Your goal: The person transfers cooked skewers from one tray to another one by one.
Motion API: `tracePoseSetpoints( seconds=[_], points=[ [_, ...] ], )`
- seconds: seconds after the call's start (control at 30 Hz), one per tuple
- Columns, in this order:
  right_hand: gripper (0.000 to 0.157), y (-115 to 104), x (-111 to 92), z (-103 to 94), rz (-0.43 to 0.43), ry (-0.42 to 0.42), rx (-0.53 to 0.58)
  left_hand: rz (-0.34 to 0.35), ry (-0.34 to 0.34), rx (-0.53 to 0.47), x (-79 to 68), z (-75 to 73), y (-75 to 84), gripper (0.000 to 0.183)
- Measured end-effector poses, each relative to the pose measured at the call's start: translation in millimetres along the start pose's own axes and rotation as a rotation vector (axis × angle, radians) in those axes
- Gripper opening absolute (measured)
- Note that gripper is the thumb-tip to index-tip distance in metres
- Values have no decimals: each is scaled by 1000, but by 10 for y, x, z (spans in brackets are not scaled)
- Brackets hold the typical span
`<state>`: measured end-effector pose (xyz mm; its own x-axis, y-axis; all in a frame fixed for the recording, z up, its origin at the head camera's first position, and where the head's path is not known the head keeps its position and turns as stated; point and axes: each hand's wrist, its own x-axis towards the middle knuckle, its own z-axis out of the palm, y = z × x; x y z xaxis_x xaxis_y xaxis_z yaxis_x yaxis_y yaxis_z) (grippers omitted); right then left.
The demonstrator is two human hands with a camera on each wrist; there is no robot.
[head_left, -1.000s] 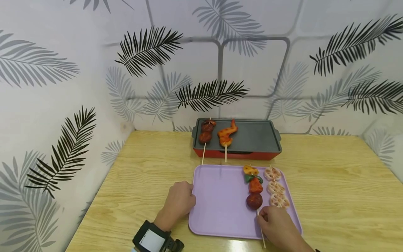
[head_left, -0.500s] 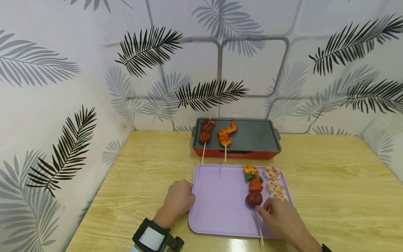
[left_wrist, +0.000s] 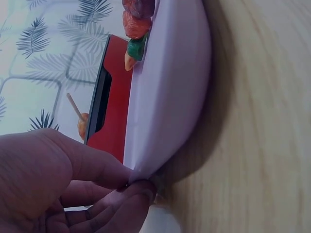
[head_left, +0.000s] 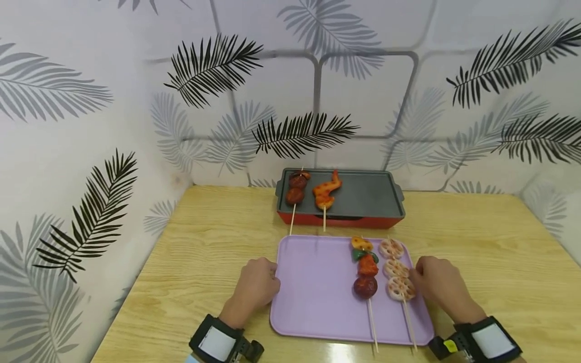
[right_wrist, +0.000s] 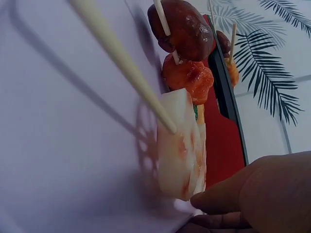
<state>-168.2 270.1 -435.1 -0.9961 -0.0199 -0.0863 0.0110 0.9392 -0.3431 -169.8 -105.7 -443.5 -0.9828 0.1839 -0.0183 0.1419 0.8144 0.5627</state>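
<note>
The left hand [head_left: 254, 286] pinches the left edge of the purple tray [head_left: 317, 287], a grip hidden in the head view but plain in the left wrist view; the right hand [head_left: 441, 286] pinches the right edge. The round-cornered tray sits just in front of the red grill [head_left: 369, 194]. On its right side lie a mixed skewer [head_left: 367, 265] and a lotus skewer [head_left: 401, 289], whose pale, red-tinged slices the right wrist view shows edge-on beside the thumb.
</note>
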Motion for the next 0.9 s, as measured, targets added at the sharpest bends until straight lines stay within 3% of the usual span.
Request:
tracePoseSetpoints(
  seconds=[0.1, 0.23, 0.67, 0.8, 0.9],
  points=[
    [19, 29, -6, 12, -22, 11, 3, -1, 2, 8, 4, 18, 14, 21],
    [19, 35, 9, 22, -9, -12, 21, -3, 9, 18, 7, 3, 18, 29],
    [18, 49, -31, 40, -28, -2, 32, 72, 65, 96, 20, -5, 15, 38],
    [19, 41, -26, 69, -33, 18, 10, 46, 7, 126, 96, -116, 51, 13],
    [20, 13, -12, 77, -54, 30, -13, 60, 47, 144, 165, -278, 138, 15]
  ],
)
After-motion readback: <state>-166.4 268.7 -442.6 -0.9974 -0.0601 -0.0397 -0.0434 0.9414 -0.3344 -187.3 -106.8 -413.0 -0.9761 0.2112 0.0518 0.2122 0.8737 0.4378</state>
